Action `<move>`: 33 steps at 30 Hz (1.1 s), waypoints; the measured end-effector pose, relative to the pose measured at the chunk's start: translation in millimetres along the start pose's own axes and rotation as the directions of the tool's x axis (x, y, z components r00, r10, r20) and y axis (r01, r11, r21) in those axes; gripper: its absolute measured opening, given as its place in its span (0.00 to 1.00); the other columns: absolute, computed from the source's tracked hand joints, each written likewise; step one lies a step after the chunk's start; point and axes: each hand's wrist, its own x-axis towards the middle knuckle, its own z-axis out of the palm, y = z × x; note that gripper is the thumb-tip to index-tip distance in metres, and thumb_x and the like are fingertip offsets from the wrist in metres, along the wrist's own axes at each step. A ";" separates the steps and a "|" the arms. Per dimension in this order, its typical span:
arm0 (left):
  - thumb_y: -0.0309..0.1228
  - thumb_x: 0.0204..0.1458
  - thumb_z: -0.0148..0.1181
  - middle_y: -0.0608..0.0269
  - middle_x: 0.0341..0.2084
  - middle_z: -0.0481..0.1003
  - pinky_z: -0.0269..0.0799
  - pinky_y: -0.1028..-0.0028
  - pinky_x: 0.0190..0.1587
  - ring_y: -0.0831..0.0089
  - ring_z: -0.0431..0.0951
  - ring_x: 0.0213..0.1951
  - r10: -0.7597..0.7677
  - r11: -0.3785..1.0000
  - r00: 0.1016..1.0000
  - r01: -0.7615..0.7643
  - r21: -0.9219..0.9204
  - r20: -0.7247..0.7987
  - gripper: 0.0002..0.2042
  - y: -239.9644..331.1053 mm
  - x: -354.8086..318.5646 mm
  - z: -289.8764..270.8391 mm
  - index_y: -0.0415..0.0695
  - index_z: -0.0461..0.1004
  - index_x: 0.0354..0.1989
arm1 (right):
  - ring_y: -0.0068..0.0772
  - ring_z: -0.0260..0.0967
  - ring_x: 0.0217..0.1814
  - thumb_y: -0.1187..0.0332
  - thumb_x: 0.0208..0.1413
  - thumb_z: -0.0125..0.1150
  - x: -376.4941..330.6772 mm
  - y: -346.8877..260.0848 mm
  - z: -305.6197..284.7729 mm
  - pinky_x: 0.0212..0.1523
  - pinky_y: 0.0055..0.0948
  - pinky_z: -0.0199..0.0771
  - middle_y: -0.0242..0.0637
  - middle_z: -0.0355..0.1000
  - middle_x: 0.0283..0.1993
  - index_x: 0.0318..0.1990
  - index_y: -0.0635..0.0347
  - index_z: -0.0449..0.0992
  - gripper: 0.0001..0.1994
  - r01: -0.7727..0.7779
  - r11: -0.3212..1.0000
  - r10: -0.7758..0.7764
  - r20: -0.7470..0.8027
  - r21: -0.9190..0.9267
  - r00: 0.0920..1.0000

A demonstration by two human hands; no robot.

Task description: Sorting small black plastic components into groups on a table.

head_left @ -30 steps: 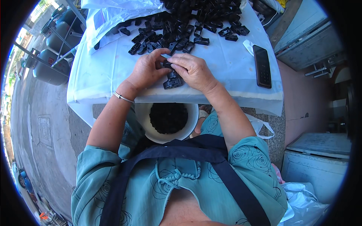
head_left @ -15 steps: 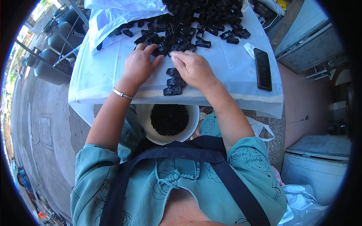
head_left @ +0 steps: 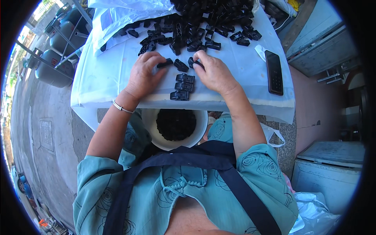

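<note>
My left hand [head_left: 147, 73] grips a small black plastic part [head_left: 165, 63] between thumb and fingers. Opposite it, my right hand [head_left: 215, 72] pinches another black plastic part [head_left: 191, 62]. A loose black piece [head_left: 180, 65] lies tilted on the cloth between the two hands. Just nearer to me, three black parts [head_left: 184, 86] sit in a short column, the nearest one [head_left: 179, 95] slightly left of the others. Beyond my hands spreads a large heap of the same black parts [head_left: 211, 23].
A white cloth [head_left: 105, 84] covers the table. White plastic sheeting [head_left: 125, 17] lies at the far left, and a dark phone [head_left: 273, 72] on the right. Below the front edge, a pale basin [head_left: 201, 129] holds black pieces. Grey gas cylinders [head_left: 55, 70] stand left; a metal cabinet [head_left: 329, 172] stands right.
Both hands have drawn back from the heap's near edge, each with a black part. One loose piece now lies between them. The column of three has barely shifted.
</note>
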 end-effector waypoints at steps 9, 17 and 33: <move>0.22 0.45 0.65 0.60 0.34 0.77 0.75 0.69 0.40 0.64 0.78 0.36 -0.109 0.973 0.964 0.154 -0.171 0.243 0.13 6.1 3.0 -21.4 0.44 0.76 0.40 | 0.47 0.73 0.42 0.69 0.54 0.60 -15.9 14.6 -11.0 0.42 0.38 0.74 0.44 0.72 0.41 0.47 0.60 0.74 0.13 0.066 0.971 -0.093 -0.109 -0.231 0.990; 0.19 0.43 0.64 0.59 0.37 0.76 0.74 0.67 0.39 0.61 0.78 0.36 0.042 0.998 0.989 -0.037 -0.042 0.144 0.13 13.2 -1.5 -10.2 0.43 0.72 0.38 | 0.40 0.73 0.36 0.68 0.49 0.63 -25.4 -9.0 -15.4 0.37 0.33 0.74 0.42 0.73 0.38 0.45 0.62 0.75 0.15 0.174 0.985 -0.172 0.163 0.003 0.972; 0.24 0.41 0.69 0.54 0.35 0.79 0.78 0.68 0.42 0.60 0.81 0.37 -0.091 0.903 0.953 0.201 -0.379 0.288 0.32 18.8 -9.4 0.2 0.47 0.64 0.58 | 0.40 0.73 0.39 0.77 0.46 0.64 -24.6 -27.9 20.3 0.40 0.33 0.75 0.40 0.72 0.40 0.46 0.59 0.78 0.16 0.381 0.924 -0.380 -0.123 -0.016 0.917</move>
